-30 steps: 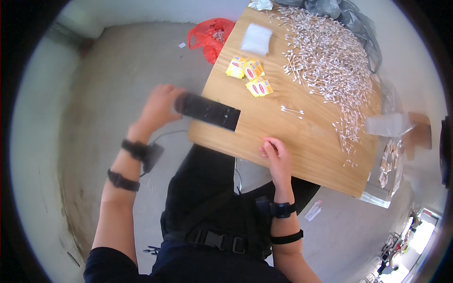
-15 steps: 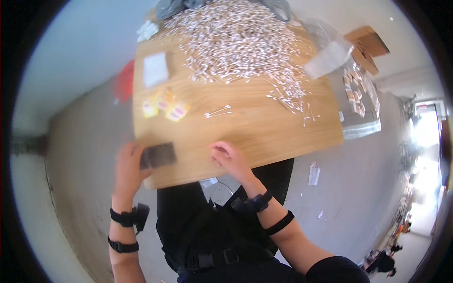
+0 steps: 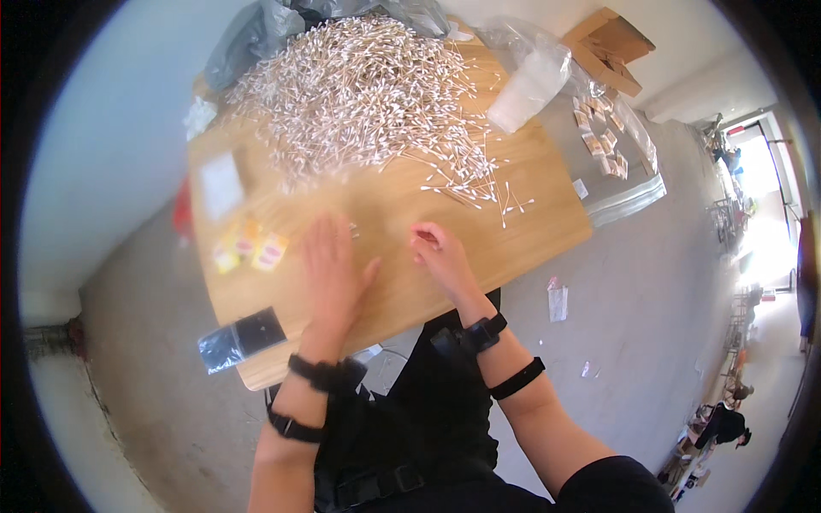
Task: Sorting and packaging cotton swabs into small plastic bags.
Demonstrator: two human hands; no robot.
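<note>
My left hand (image 3: 332,272) is stretched out over the wooden table (image 3: 385,248), palm down, fingers extended and a little blurred. By its fingertips the white tips of cotton swabs (image 3: 355,230) peep out, the rest hidden beneath the hand. To the right, my right hand (image 3: 446,263) rests with curled fingers near the front edge; what lies inside them, if anything, is hidden. A big heap of cotton swabs (image 3: 359,94) covers the far part of the table. A dark packet with a clear plastic end (image 3: 248,336) lies at the near left corner, its clear end over the edge.
Small yellow and pink packets (image 3: 248,246) and a white pad-like pack (image 3: 222,185) lie on the left. Grey plastic bags (image 3: 256,43) lie behind the heap. At the far right are a clear bag (image 3: 530,85), an open cardboard box (image 3: 609,50) and several small bundles (image 3: 603,137).
My left hand has left the dark packet and moved right, over the pair of loose swabs. The packet now sticks out past the corner. The whole view has shifted and turned.
</note>
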